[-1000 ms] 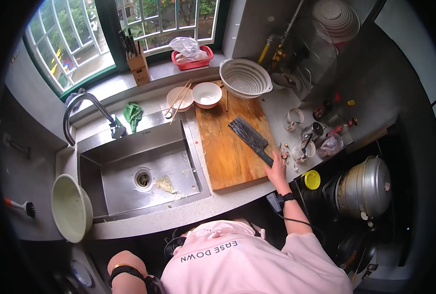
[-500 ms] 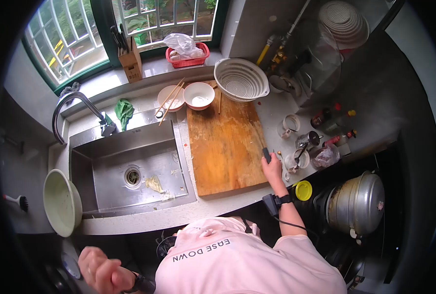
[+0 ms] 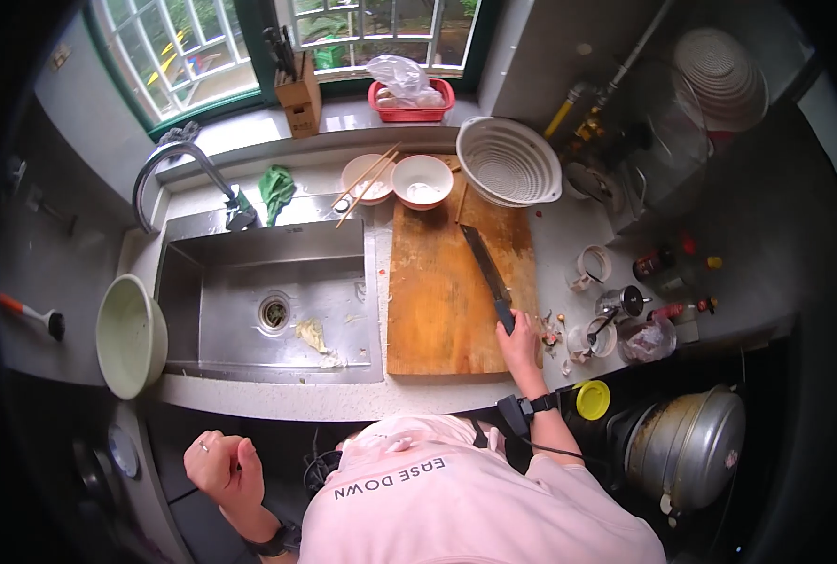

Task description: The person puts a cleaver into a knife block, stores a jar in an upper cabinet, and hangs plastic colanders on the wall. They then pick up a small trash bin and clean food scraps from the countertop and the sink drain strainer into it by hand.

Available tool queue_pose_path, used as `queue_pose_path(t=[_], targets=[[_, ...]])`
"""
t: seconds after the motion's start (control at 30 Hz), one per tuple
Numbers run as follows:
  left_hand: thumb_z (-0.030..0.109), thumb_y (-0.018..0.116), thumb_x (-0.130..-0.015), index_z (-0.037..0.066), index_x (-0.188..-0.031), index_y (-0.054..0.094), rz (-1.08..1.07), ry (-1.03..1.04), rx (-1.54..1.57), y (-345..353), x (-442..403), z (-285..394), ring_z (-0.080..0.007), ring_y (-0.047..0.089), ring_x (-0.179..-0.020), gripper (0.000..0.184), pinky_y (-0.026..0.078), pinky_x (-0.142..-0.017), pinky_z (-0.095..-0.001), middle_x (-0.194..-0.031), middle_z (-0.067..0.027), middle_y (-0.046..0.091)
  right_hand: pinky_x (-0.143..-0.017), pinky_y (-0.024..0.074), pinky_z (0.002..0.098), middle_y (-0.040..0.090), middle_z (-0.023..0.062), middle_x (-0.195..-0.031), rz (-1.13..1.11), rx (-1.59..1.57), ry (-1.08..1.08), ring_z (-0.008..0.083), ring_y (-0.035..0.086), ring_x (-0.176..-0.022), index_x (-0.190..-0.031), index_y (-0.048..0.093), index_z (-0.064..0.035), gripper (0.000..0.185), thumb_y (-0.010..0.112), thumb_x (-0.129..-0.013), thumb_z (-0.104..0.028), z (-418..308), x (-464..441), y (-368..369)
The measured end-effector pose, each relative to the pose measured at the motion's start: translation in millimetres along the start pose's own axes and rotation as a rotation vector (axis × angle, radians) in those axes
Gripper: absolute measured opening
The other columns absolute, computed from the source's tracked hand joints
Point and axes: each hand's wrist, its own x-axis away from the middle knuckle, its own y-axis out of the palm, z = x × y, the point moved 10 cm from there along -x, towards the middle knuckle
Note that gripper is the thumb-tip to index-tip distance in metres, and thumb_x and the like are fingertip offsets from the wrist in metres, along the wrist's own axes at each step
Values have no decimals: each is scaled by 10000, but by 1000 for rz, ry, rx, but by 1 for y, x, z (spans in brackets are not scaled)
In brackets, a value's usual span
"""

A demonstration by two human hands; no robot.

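Observation:
My right hand (image 3: 520, 346) grips the black handle of a cleaver (image 3: 487, 270). Its dark blade points away from me, over the right part of a wooden cutting board (image 3: 437, 301), and is seen nearly edge-on. My left hand (image 3: 223, 467) is curled closed in front of the counter, left of my body, below the sink, with a ring on one finger. Nothing shows in it. At the board's far edge stand a white bowl (image 3: 422, 181) and a second bowl (image 3: 367, 179) with chopsticks (image 3: 369, 188) across it.
Left of the board is a steel sink (image 3: 249, 352) with food scraps. A pale green basin (image 3: 131, 336) stands at its left. A white colander (image 3: 508, 162) is behind the board. Cups, bottles and scraps lie to the right, near a large metal pot (image 3: 686, 451).
The cleaver has turned from flat, through a mostly hidden view, to nearly edge-on. My left hand has risen into fuller view, closed. The camera view has shifted.

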Motion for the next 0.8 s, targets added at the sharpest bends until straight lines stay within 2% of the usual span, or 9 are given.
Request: queue_pose_path(t=[0.13,0.27,0.47,0.5,0.6,0.63,0.73,0.77,0.8], targets=[[116,605,-767,59,-558,449,33,-106,-42,-3,9,-1,-168,308,-372,267,201,-405,-296,-450,-34,312,-702,455,422,545,155,-886,-87,-14,-110,350,559,-837,-1025,526,-31,317,621,-740,-132,-49,11,14],[78,609,-743,49,-556,457,1,-170,-52,-8,13,-7,-181,318,-373,243,217,-402,-302,-455,-45,322,-660,454,405,543,158,-862,-144,-121,-211,343,569,-782,-991,546,-19,277,618,-743,-121,-85,25,35],[23,635,-702,48,-551,466,-38,-226,0,-7,16,-79,-187,351,-374,229,252,-399,-301,-450,-48,343,-619,450,356,571,165,-797,-387,-335,-359,314,576,-719,-1037,562,5,308,611,-767,-133,-181,71,82],[33,643,-706,46,-548,466,-37,-231,17,-11,16,-96,-184,356,-369,238,254,-394,-298,-446,-44,349,-555,452,309,599,129,-786,-364,-369,-438,218,594,-651,-1067,560,0,306,596,-809,-161,-203,79,91],[22,619,-731,34,-547,471,-91,-255,64,-27,17,-159,-156,359,-375,236,243,-401,-286,-454,-52,404,-524,468,296,625,93,-732,-671,-603,-58,158,595,-558,-1028,579,2,288,588,-832,-209,-249,98,152],[25,625,-728,30,-551,477,-91,-278,76,-36,17,-181,-161,371,-377,231,255,-404,-289,-455,-55,410,-486,451,261,630,61,-704,-705,-671,8,96,569,-507,-1027,576,7,274,564,-857,-206,-257,104,179],[30,651,-707,33,-551,473,-75,-290,65,-58,12,-233,-185,373,-365,237,268,-390,-296,-439,-54,375,-441,410,205,614,34,-737,-848,-519,155,65,540,-523,-1114,541,-5,309,560,-868,-192,-270,111,248],[30,649,-709,31,-553,471,-73,-315,87,-62,11,-249,-191,375,-367,236,269,-391,-299,-443,-59,378,-420,387,195,624,35,-761,-781,-337,-20,65,525,-509,-1102,536,-13,287,560,-869,-179,-285,106,250],[30,648,-710,28,-555,470,-74,-338,107,-67,10,-263,-197,376,-368,236,269,-392,-303,-446,-63,381,-417,383,194,627,38,-768,-789,-415,45,65,524,-507,-1095,533,-16,281,565,-864,-173,-289,106,254]])
